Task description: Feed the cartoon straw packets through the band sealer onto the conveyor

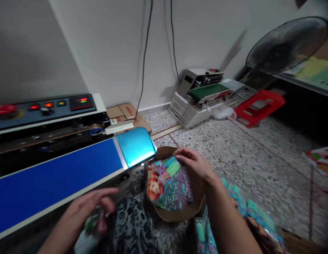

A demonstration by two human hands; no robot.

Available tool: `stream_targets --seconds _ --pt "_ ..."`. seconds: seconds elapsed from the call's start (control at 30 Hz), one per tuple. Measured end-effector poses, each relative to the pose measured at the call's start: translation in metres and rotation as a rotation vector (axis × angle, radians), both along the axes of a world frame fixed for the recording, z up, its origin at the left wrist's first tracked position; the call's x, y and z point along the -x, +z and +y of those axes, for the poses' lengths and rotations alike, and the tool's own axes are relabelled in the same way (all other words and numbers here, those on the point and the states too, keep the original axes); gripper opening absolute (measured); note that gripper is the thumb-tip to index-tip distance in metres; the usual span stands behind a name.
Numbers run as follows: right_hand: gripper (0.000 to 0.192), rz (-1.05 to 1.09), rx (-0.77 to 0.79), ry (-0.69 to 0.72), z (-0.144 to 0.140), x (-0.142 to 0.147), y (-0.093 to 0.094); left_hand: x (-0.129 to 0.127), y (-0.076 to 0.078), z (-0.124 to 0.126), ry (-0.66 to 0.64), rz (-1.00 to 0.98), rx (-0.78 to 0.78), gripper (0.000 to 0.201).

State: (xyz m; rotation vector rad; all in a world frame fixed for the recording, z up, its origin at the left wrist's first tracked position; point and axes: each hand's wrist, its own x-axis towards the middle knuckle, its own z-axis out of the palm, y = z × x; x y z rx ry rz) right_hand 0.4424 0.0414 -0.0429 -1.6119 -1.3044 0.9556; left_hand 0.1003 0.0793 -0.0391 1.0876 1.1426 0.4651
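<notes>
Our right hand [192,163] reaches forward over a shallow brown cardboard box [177,211] on the floor, its fingers bent down and pinching the top edge of a clear plastic packet [168,185]. That packet lies tilted in the box, printed with a cartoon figure with red hair and filled with small turquoise and pink pieces. We see the thumb and fingertips touching the packet's upper rim, near the end of the machine beside it.

Our left hand [93,211] hangs low by our patterned black-and-white clothing [132,225], fingers curled around another small packet [87,233] with green print; motion blur keeps us from telling more than that the fingers close on it.

Just left of the box runs a sealing machine with a blue conveyor belt [55,180] ending in a shiny turquoise cap [136,145]. Behind the belt sits the machine's control panel [47,106] with lit red, orange and green lamps and a red display.

More packets of the same kind [248,208] lie heaped by our right forearm. Farther off on the speckled floor [232,148] we see flat cardboard [127,112], a white crate [190,113] carrying a second machine with a green belt [206,91], a red plastic stool [259,106] and a dark fan [285,44].
</notes>
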Motion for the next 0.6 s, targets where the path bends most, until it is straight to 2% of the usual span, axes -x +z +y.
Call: stream_targets --seconds 0.03,0.13,0.17,0.2,0.27,0.33,0.43,0.47,0.6 --pt "0.012 0.0 -0.035 0.097 0.007 0.024 0.019 -0.005 0.007 0.0 -0.062 -0.028 0.001 0.042" --pt "0.012 -0.031 -0.14 0.354 0.027 0.094 0.062 -0.015 0.027 0.001 -0.092 -0.047 -0.099 0.065" --pt "0.013 -0.036 -0.172 0.411 0.032 0.115 0.072 -0.016 0.032 0.002 -0.12 -0.085 -0.137 0.062" --pt "0.014 -0.033 -0.2 0.447 0.037 0.133 0.08 -0.015 0.036 0.004 -0.164 -0.106 -0.15 0.051" --pt "0.012 0.024 -0.247 0.436 0.044 0.162 0.09 -0.008 0.041 0.006 -0.205 -0.097 -0.14 0.029" --pt "0.015 0.153 -0.256 0.368 0.049 0.182 0.092 0.004 0.043 0.008 -0.146 -0.07 -0.154 0.025" --pt "0.044 0.284 -0.204 0.284 0.052 0.205 0.085 0.023 0.041 0.01 0.026 -0.04 -0.252 0.028" --pt "0.046 0.292 -0.175 0.281 0.053 0.213 0.081 0.029 0.04 0.011 0.072 -0.035 -0.28 0.028" --pt "0.022 0.369 -0.116 0.266 0.053 0.242 0.064 0.045 0.04 0.011 0.163 -0.077 -0.344 0.024"
